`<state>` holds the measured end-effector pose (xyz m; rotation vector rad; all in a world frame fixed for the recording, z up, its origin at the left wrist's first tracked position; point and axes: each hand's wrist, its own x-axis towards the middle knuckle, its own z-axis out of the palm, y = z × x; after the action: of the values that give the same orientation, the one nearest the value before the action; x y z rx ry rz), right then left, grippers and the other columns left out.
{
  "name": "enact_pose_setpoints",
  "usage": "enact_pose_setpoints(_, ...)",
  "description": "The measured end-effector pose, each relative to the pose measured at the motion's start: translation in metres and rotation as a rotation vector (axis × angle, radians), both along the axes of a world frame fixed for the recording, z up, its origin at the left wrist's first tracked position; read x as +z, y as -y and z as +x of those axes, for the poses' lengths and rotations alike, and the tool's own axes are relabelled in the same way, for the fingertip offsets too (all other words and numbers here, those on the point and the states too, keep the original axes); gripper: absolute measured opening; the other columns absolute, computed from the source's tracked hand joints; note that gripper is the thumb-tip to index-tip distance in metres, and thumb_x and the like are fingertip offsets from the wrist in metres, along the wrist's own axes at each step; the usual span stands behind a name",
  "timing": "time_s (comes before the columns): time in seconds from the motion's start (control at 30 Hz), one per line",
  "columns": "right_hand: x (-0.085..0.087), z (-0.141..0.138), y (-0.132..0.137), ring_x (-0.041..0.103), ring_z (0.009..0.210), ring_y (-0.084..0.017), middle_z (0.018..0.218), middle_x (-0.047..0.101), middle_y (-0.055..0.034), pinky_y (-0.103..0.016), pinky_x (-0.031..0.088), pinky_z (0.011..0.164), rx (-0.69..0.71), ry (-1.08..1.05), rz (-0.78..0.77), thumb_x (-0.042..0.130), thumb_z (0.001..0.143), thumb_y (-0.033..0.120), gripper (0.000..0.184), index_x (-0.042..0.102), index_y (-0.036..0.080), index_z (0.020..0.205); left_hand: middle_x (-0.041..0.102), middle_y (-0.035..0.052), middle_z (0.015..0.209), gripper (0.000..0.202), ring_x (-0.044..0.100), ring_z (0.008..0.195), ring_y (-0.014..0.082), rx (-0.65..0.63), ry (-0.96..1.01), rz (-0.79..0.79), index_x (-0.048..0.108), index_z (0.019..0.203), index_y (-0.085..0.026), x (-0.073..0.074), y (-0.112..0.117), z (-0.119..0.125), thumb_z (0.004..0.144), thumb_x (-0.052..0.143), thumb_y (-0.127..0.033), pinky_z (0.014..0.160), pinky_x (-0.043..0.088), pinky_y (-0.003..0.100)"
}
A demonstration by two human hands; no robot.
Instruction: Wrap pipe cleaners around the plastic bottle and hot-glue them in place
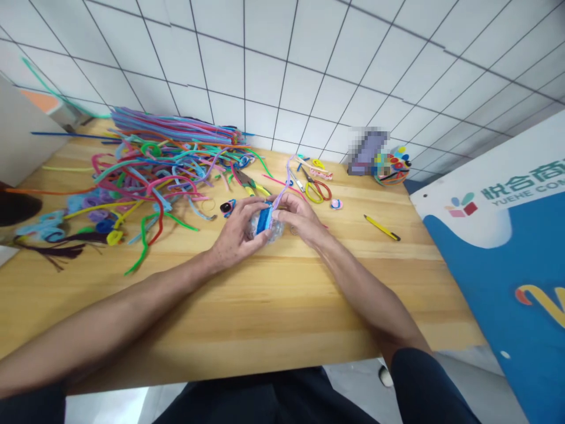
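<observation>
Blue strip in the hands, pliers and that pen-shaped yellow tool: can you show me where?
Blue strip [263, 219]: head view, dark blue middle.
Pliers [246, 181]: head view, dark metal part.
Yellow tool [382, 228]: head view, yellow body.

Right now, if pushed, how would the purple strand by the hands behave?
The purple strand would probably bend, not snap, since it already curves. Being thin, it looks light. Its lower end may resist, running down between left hand and right hand.

My right sleeve: dark navy, plain, short, hem near the elbow. Left sleeve dark too, partly out of frame. Near-black cloth across my lap. Left hand, right hand bare.
</observation>
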<state>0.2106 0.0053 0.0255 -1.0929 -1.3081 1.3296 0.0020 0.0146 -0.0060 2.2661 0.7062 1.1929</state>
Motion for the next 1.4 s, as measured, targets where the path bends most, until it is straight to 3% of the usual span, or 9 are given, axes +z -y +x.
enact_pose_setpoints(0.13,0.002,-0.002,0.002,0.066,0.095,-0.017,0.103,0.071,0.0005,-0.032,0.053,0.089,-0.015,0.037,0.036,0.079,0.07,0.032,0.028,0.068,0.022,0.093,0.063,0.0116,0.143,0.039,0.057,0.138,0.0289,0.014,-0.017,-0.07,0.056,0.135,-0.024,0.006,0.0,0.002,0.101,0.062,-0.043,0.118,0.048,0.051)
enact_pose_setpoints(0.33,0.006,-0.006,0.0,0.065,0.091,-0.018,0.094,0.07,0.0015,-0.032,0.052,0.088,-0.048,0.032,0.018,0.079,0.067,0.03,0.029,0.068,0.022,0.092,0.063,0.0136,0.144,0.053,0.061,0.133,0.0311,0.036,-0.097,-0.187,0.052,0.147,-0.02,0.014,-0.005,0.004,0.1,0.058,-0.045,0.116,0.049,0.052)
enact_pose_setpoints(0.5,0.009,-0.009,0.0,0.063,0.091,-0.017,0.093,0.068,0.0018,-0.03,0.051,0.087,-0.051,0.061,0.081,0.079,0.069,0.032,0.023,0.068,0.022,0.088,0.067,0.0117,0.136,0.05,0.063,0.126,0.0293,0.049,-0.063,-0.138,0.055,0.143,-0.019,0.014,-0.005,0.004,0.097,0.06,-0.04,0.111,0.052,0.049)
enact_pose_setpoints(0.73,0.002,-0.009,0.003,0.063,0.087,-0.017,0.095,0.07,0.0005,-0.03,0.051,0.082,-0.078,0.063,0.069,0.081,0.071,0.043,0.032,0.067,0.022,0.092,0.066,0.0112,0.138,0.049,0.062,0.128,0.0289,0.039,-0.056,-0.053,0.054,0.144,-0.021,0.009,-0.003,0.006,0.098,0.059,-0.036,0.112,0.052,0.048)
enact_pose_setpoints(1.1,0.002,-0.008,0.003,0.064,0.088,-0.017,0.098,0.069,0.0003,-0.03,0.052,0.085,-0.054,0.03,0.052,0.092,0.065,0.055,0.048,0.067,0.022,0.089,0.065,0.0107,0.137,0.048,0.063,0.129,0.0336,0.053,-0.069,-0.04,0.054,0.142,-0.026,0.002,-0.008,0.003,0.097,0.061,-0.041,0.112,0.054,0.053)
enact_pose_setpoints(1.4,0.004,-0.009,0.005,0.065,0.094,-0.017,0.106,0.071,-0.0021,-0.03,0.052,0.089,-0.051,0.005,0.08,0.093,0.066,0.055,0.048,0.068,0.021,0.089,0.065,0.0118,0.138,0.047,0.064,0.129,0.0362,0.054,-0.052,-0.021,0.054,0.141,-0.028,-0.001,-0.007,0.002,0.097,0.061,-0.042,0.111,0.054,0.056)
